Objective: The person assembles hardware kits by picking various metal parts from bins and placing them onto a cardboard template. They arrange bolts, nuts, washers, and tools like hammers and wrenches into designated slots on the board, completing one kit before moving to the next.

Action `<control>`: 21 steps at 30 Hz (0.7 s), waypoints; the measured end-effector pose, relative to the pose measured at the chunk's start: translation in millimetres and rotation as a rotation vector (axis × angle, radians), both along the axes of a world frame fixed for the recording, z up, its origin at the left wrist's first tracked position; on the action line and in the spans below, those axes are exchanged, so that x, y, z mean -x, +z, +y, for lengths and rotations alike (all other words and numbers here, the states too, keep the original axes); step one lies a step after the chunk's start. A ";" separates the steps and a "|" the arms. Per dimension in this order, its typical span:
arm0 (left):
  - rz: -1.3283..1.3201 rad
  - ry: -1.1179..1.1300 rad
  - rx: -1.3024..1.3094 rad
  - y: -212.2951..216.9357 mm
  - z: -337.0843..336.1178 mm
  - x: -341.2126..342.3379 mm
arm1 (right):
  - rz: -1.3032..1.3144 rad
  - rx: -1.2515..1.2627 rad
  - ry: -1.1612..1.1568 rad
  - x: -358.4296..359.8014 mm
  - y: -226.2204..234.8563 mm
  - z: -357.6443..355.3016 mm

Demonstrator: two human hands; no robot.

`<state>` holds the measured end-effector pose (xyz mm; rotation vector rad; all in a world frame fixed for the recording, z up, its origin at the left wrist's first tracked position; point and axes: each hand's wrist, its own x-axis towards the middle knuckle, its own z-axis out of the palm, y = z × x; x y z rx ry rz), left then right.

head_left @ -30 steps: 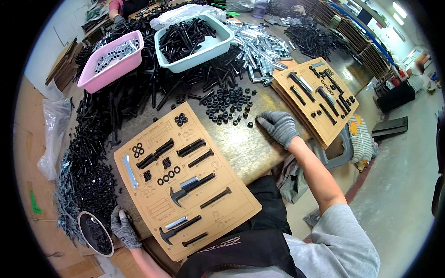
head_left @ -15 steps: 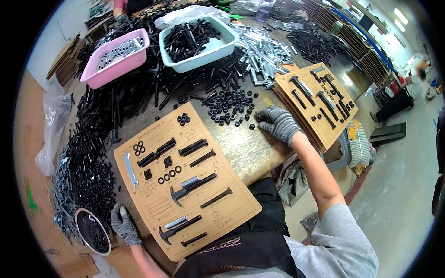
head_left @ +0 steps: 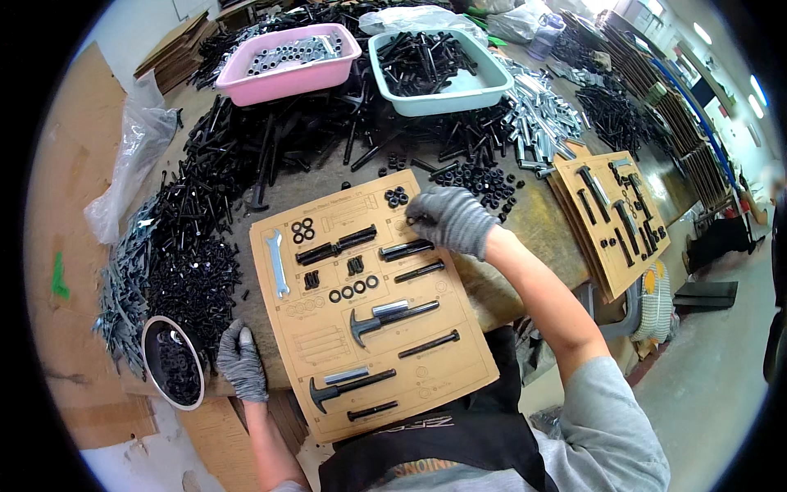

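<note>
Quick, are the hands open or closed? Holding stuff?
Left hand: loosely curled; can't tell if holding anything.
Right hand: curled over the card; can't tell either.

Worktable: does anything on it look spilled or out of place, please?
Black metal parts lie heaped loose outside the pink tub and blue tub, perhaps spilled, perhaps stored so. The cardboard sheet juts past the near edge of the worktable, so looks partly unsupported.

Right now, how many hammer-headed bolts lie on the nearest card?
2: one hammer-headed bolt midway down the card, another lower, toward its left edge. The right hand may hide others.
</note>
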<state>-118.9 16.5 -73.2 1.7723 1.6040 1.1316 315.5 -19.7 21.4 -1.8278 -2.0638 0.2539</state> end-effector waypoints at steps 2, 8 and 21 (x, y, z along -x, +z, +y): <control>0.001 0.010 0.001 1.1 0.0 -5.6 | -0.063 0.081 0.062 2.5 -5.5 15.6; 0.039 0.009 -0.046 -7.6 1.0 7.0 | -0.019 0.052 0.026 -8.7 -1.0 7.9; 0.020 -0.012 -0.017 -8.8 5.1 5.2 | -0.187 0.003 -0.340 -59.4 -28.2 -57.3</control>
